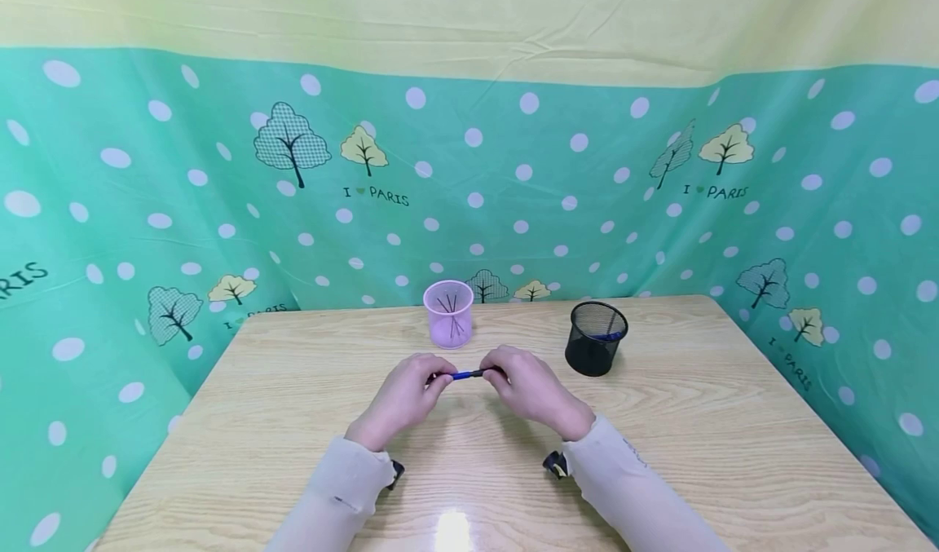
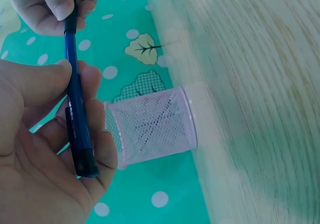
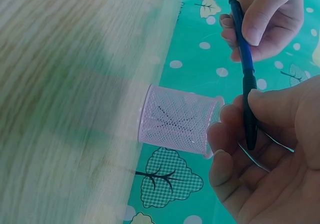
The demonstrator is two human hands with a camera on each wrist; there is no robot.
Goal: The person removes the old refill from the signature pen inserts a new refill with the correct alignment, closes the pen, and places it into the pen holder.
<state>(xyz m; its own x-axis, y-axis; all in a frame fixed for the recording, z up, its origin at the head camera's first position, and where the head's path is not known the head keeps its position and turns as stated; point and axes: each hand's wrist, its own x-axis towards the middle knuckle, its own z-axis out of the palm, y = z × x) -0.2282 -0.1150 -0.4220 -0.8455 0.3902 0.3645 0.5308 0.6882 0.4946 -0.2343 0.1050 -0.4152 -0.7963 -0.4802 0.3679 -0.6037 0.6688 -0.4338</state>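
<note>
Across the back and down both sides hangs a cloth (image 1: 499, 156), softly creased green with pale spots and printed trees, under a wrinkled yellow band. Below it spreads the table (image 1: 293, 405), a flat top of pale wood with fine, streaky grain. My pale sleeves (image 1: 330, 483) reach over its near part, their fabric bunched at the wrists. Beyond the cuffs, my left hand (image 1: 406, 393) and right hand (image 1: 531, 389) face each other above the wood, both clamped, thumb against fingers, on one pen (image 2: 76, 102). Near the table's far edge stands the black cup (image 1: 590, 356), upright, a round mesh wall under a dark ring of a rim. Left of it, well apart, stands the pink cup (image 1: 440, 336), also upright, a cylinder of fine netting with a smooth lip. The pen is held off the table, nearer me than the pink cup: a slim, straight rod, its barrel smooth blue, both ends black. My left thumb presses the blue barrel; my right pinches the black end farther from the clip (image 2: 71, 134). Thin dark sticks (image 1: 452, 311) lean crosswise inside the pink cup.
</note>
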